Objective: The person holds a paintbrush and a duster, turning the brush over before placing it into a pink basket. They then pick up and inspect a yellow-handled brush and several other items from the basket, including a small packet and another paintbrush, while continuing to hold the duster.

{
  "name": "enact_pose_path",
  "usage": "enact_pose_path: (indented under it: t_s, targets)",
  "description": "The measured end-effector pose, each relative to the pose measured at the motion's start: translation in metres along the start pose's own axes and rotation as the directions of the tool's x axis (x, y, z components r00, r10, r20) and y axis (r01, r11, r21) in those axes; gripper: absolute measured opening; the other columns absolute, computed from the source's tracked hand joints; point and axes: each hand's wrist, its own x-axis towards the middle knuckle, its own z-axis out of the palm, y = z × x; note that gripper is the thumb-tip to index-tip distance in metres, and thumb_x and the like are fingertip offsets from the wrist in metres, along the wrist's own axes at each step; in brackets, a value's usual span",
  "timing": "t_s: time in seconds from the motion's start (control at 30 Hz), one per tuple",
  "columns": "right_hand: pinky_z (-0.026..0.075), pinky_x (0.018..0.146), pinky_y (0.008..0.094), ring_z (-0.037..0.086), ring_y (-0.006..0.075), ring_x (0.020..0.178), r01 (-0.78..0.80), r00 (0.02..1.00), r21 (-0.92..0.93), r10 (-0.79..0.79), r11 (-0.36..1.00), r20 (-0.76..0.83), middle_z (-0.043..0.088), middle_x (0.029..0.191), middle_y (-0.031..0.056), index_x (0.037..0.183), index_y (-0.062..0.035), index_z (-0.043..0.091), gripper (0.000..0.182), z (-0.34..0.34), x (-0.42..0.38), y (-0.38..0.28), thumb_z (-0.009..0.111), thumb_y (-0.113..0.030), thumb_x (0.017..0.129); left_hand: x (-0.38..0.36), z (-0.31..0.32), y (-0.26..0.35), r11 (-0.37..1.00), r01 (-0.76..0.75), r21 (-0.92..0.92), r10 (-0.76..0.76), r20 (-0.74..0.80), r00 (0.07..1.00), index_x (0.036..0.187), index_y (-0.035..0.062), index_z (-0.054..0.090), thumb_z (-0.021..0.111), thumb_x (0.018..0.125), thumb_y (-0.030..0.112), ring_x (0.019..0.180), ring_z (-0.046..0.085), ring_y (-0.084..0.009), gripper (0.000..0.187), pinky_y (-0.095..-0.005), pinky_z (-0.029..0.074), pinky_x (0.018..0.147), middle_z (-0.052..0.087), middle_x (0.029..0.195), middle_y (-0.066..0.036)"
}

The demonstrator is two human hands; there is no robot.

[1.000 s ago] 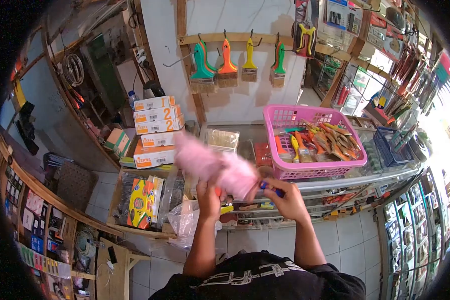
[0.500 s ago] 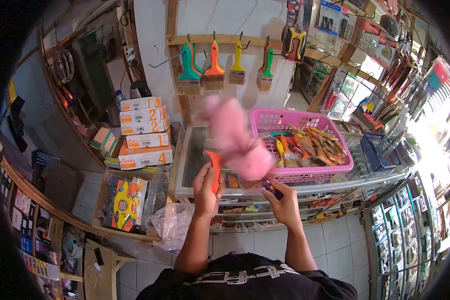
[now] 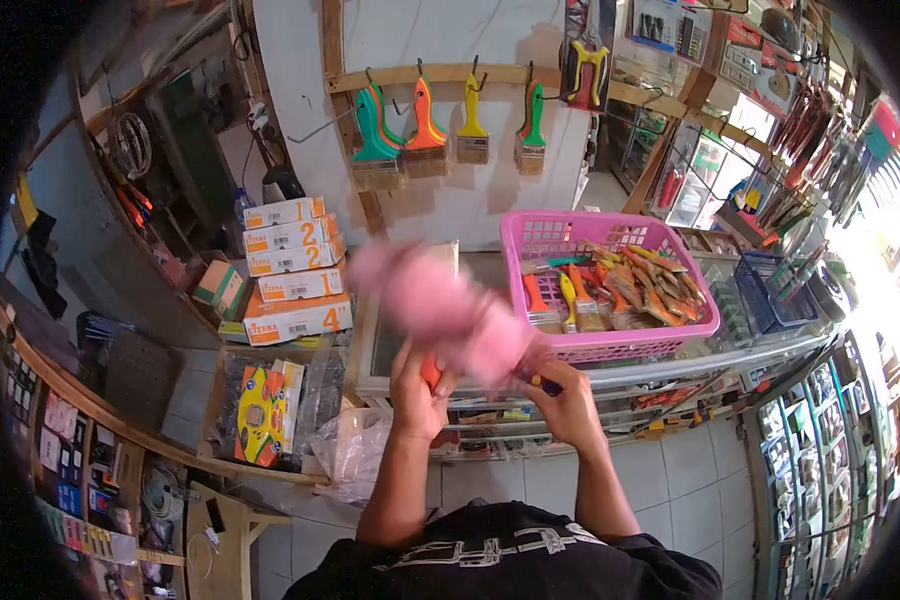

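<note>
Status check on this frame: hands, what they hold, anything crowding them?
Left hand gripping orange handle. Right hand pinching a small blue item. Pink duster blurred between them. Pink basket of brushes close right.

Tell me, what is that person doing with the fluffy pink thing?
A person stands at a shop counter and holds a fluffy pink duster, which looks blurred. The left hand grips an orange handle. The right hand pinches a small blue thing near the duster's end. A pink basket of paintbrushes sits on the counter just behind.
</note>
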Motion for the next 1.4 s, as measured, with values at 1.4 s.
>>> enact_pose_path:
  t_s: [1.4]
  targets:
    - [0.055, 0.087, 0.0405, 0.072, 0.0395, 0.1, -0.001, 0.995, -0.005, 0.002, 1.0, 0.099, 0.073, 0.108, 0.0253, 0.12, 0.003, 0.071, 0.039, 0.002, 0.004, -0.024, 0.08, -0.012, 0.085, -0.012, -0.031, 0.011, 0.928, -0.227, 0.296, 0.25, -0.043, 0.967, 0.154, 0.0042, 0.045, 0.066, 0.1, 0.01, 0.069, 0.05, -0.0046, 0.058, -0.0188, 0.035, 0.053, 0.062, 0.111, 0.0]
